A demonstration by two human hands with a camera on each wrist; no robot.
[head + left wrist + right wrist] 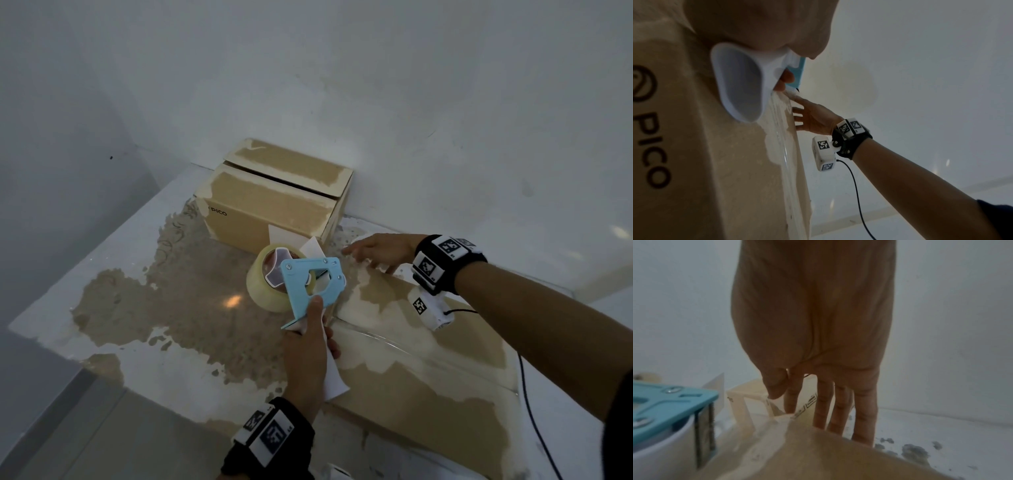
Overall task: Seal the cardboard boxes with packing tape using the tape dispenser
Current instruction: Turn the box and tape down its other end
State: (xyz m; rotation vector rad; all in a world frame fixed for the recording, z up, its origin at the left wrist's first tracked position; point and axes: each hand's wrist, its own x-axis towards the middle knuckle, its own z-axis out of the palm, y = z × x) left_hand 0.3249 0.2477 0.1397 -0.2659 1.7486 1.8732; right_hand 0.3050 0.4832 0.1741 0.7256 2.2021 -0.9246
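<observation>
A long flat cardboard box lies at the near right, with a shiny strip of clear tape along its top seam. My left hand grips the white handle of the blue tape dispenser at the box's far left end; its clear tape roll faces left. My right hand rests flat on the far end of the same box, fingers straight and reaching over its edge. A second, taller cardboard box stands against the wall, its top flaps slightly parted.
The worn white table has large brown bare patches. It sits in a corner of white walls. The table's left and near edges drop to the floor. A black cable runs from my right wrist camera across the near box.
</observation>
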